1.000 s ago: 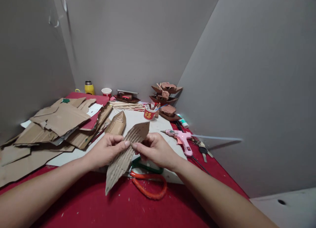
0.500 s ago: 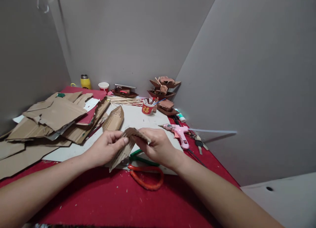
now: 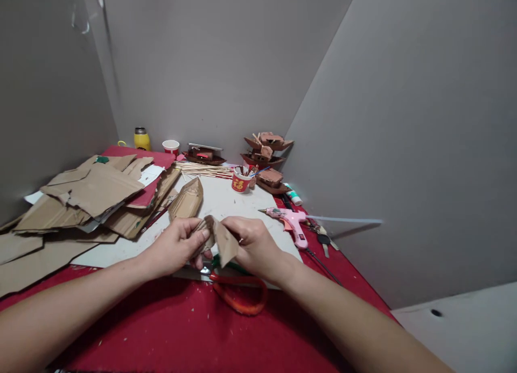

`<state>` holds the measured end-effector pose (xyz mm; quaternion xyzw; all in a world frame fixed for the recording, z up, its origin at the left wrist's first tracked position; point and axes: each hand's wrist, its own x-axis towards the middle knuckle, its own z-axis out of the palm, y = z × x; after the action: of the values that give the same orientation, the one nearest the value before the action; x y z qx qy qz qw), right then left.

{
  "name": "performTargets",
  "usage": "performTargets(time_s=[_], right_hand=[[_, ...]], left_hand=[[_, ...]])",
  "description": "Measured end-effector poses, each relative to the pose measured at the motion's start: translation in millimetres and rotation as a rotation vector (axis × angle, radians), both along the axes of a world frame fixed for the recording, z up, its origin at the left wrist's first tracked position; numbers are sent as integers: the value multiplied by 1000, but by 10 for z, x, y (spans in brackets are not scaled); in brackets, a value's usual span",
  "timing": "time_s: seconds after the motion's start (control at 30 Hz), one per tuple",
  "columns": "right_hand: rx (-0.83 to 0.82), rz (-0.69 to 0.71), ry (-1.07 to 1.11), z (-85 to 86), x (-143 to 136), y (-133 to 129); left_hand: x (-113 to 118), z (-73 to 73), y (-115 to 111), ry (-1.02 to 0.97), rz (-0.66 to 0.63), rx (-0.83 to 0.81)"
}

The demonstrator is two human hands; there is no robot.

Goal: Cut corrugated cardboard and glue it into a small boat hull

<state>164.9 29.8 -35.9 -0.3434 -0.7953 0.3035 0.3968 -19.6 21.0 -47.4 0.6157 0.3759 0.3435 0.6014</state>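
Between my two hands is a small bent piece of cardboard (image 3: pixel 226 244), curved over at its top. My left hand (image 3: pixel 177 246) is closed on its left side, thumb in front. My right hand (image 3: pixel 256 249) pinches the right side, its fingertips partly hidden behind the cardboard. Just beyond my left hand, a cardboard boat hull (image 3: pixel 186 199) lies on the white board (image 3: pixel 218 192). Under my hands rest scissors (image 3: pixel 242 293) with one orange handle and one green handle; their blades are mostly covered.
Cardboard sheets (image 3: pixel 97 187) are heaped at left. A pink glue gun (image 3: pixel 294 222) lies at right, its cord trailing forward. A red paper cup (image 3: pixel 241 180), wooden sticks (image 3: pixel 205 171), finished model boats (image 3: pixel 269 149) and a yellow bottle (image 3: pixel 141 140) stand toward the back wall.
The cardboard piece has been turned and bent further, so its right flap now hangs down by my right hand. The view has shifted slightly.
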Motion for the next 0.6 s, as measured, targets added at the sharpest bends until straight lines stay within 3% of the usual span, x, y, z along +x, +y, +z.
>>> performTargets(time_s=[0.13,0.37,0.5,0.6], right_hand=[[-24,-38,29,6,-3,41],[-349,91,87,38,25,150],[-277,80,78,21,6,61],[-47,48,15,-4,-15,0]], left_hand=[[-26,38,28,13,21,-13],[-65,66,23,37,-68,2],[-19,14,-19,84,-27,55],[11,-26,-40,62,10,54]])
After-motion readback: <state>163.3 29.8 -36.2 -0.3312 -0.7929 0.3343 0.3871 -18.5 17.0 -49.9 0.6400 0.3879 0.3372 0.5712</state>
